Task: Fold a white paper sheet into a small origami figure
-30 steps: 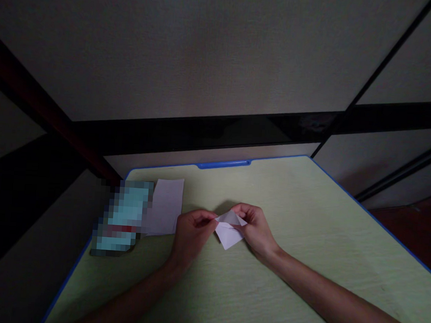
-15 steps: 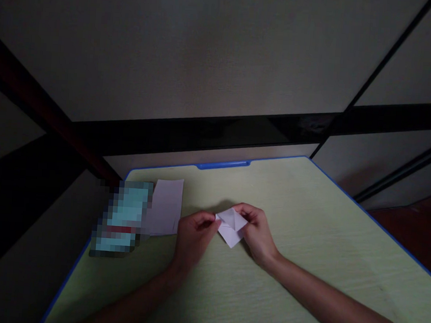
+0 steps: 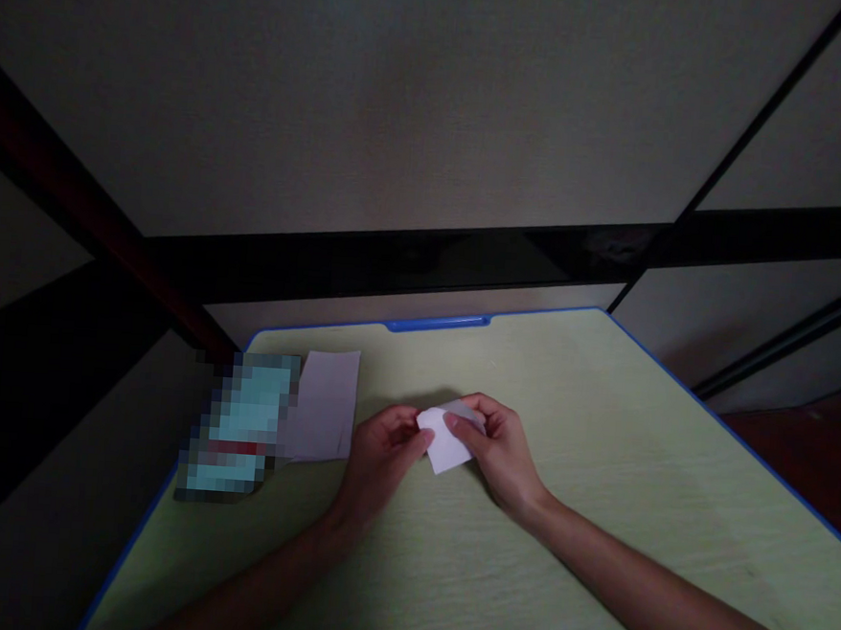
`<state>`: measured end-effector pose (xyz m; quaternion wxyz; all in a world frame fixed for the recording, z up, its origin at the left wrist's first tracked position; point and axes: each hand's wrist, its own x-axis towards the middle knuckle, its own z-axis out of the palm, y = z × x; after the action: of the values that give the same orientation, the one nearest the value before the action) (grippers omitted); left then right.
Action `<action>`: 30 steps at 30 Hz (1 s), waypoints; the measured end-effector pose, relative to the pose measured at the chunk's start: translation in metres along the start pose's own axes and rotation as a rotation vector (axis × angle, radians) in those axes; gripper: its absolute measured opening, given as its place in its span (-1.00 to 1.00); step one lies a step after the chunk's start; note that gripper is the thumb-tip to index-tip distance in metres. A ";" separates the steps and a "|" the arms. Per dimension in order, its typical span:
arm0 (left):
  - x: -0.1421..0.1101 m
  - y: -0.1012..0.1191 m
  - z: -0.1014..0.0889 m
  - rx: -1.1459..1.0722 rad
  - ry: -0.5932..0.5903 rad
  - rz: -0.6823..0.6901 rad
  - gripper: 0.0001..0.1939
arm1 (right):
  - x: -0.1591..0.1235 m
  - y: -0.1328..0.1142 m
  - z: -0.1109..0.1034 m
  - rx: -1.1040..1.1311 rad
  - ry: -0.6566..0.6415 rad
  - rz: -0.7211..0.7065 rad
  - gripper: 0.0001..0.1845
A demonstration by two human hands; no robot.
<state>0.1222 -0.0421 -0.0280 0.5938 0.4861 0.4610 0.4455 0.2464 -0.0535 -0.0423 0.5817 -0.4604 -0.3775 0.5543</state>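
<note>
A small folded piece of white paper (image 3: 443, 445) is held between my two hands, over the middle of the table. My left hand (image 3: 386, 452) pinches its left corner between thumb and fingers. On the other side, my right hand (image 3: 501, 447) grips the right part, its thumb lying across the front face and its fingers behind. The fingers cover the paper's right edge and part of its back, so the folds there are hidden.
Left of my hands lies a stack of white paper sheets (image 3: 324, 404). Beside it is a pale teal item (image 3: 247, 413), blurred by pixelation. The light wooden table (image 3: 599, 443) has a blue rim and a blue pen-like groove (image 3: 438, 324) along its back edge, near a panelled wall.
My right thumb has moved from behind the paper onto its front. The flap with the triangular crease no longer shows, and the paper's lower corner has shifted slightly left.
</note>
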 end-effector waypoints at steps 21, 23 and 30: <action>0.003 -0.007 -0.006 0.152 0.038 0.020 -0.88 | -0.006 -0.005 -0.003 -0.496 0.018 -0.517 -0.80; 0.002 -0.006 -0.005 0.153 0.038 0.018 -0.91 | -0.007 -0.005 -0.003 -0.514 0.004 -0.540 -0.81; -0.004 -0.003 0.003 0.001 0.005 -0.034 -0.85 | -0.008 -0.002 -0.002 -0.421 0.085 -0.437 -0.82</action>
<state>0.1246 -0.0468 -0.0300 0.6000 0.4773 0.4709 0.4363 0.2477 -0.0613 -0.0404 0.5942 -0.5014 -0.5494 0.3061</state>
